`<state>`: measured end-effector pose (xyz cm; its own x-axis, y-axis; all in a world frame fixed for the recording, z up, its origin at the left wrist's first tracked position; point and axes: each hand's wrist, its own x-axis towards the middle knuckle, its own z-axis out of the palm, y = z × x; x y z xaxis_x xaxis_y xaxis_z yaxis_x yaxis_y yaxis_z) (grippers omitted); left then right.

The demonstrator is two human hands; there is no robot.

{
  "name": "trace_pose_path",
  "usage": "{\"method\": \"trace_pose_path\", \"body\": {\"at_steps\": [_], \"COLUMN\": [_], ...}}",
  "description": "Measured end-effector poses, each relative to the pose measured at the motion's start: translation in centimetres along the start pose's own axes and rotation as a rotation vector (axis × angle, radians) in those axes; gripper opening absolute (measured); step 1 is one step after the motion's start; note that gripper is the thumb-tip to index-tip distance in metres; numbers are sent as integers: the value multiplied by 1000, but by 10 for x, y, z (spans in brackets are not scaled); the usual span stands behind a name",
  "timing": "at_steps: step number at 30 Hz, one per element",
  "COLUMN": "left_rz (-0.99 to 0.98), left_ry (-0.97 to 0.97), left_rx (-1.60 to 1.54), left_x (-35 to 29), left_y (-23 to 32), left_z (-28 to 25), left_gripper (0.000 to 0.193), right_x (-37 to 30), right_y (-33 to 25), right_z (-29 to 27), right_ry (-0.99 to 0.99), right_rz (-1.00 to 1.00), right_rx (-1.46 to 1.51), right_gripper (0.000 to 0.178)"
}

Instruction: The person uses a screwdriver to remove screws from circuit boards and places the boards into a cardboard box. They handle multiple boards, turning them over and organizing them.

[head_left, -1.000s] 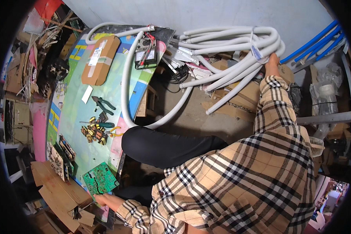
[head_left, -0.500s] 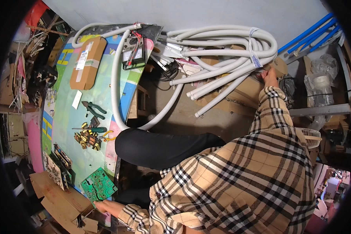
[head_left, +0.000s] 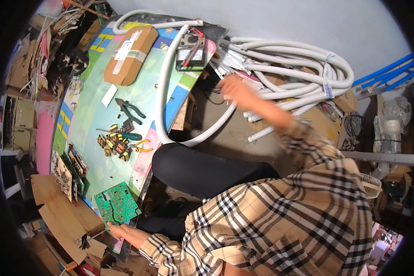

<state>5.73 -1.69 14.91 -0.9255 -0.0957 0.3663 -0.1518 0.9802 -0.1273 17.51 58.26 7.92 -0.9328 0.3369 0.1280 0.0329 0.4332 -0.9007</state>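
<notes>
My left hand (head_left: 116, 229) grips the lower corner of a green circuit board (head_left: 117, 204) at the near end of the table. My right hand (head_left: 237, 91) is in the air between the table's right edge and the coiled hoses. Motion smears its fingers, so I cannot tell whether they hold anything. Left of it on the table lies an analog multimeter (head_left: 190, 56) with red leads. Dark green pliers (head_left: 130, 109), a screwdriver (head_left: 131, 136), orange-handled cutters (head_left: 143, 146) and a heap of small yellow-and-black transformers (head_left: 117, 146) lie mid-table.
A taped cardboard box (head_left: 135, 48) rests at the table's far end. White hoses (head_left: 303, 73) lie coiled to the right; another hose (head_left: 161, 92) loops over the table edge. More circuit boards (head_left: 66, 172) stand at the left by torn cardboard (head_left: 62, 225). Blue pipes (head_left: 391, 73) lean far right.
My right hand has swung left from beside the hose coil toward the table. My left hand still holds the circuit board. The whole view has shifted, with the table now farther right.
</notes>
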Motion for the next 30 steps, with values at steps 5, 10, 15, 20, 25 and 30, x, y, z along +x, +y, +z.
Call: {"method": "trace_pose_path", "body": {"at_steps": [5, 10, 15, 20, 25, 30], "left_rz": [-87, -88, -105, -87, -138, -1210], "left_ry": [22, 27, 29, 65, 133, 367], "left_rx": [-400, -680, -831, -899, -867, -1705], "left_x": [0, -16, -49, -56, -61, 13], "left_y": [-10, 1, -2, 11, -6, -138], "left_z": [6, 2, -5, -9, 9, 149], "left_gripper": [21, 29, 39, 47, 40, 29], "right_x": [-7, -10, -10, -14, -20, -20], "right_y": [12, 44, -6, -50, -86, -13], "right_z": [187, 248, 202, 117, -20, -162], "right_ry": [-719, -662, -520, -34, 315, 854], "right_rz": [40, -46, -33, -273, 216, 200], "right_rx": [-689, -705, -498, -298, -326, 102], "right_gripper": [50, 35, 33, 38, 26, 30]}}
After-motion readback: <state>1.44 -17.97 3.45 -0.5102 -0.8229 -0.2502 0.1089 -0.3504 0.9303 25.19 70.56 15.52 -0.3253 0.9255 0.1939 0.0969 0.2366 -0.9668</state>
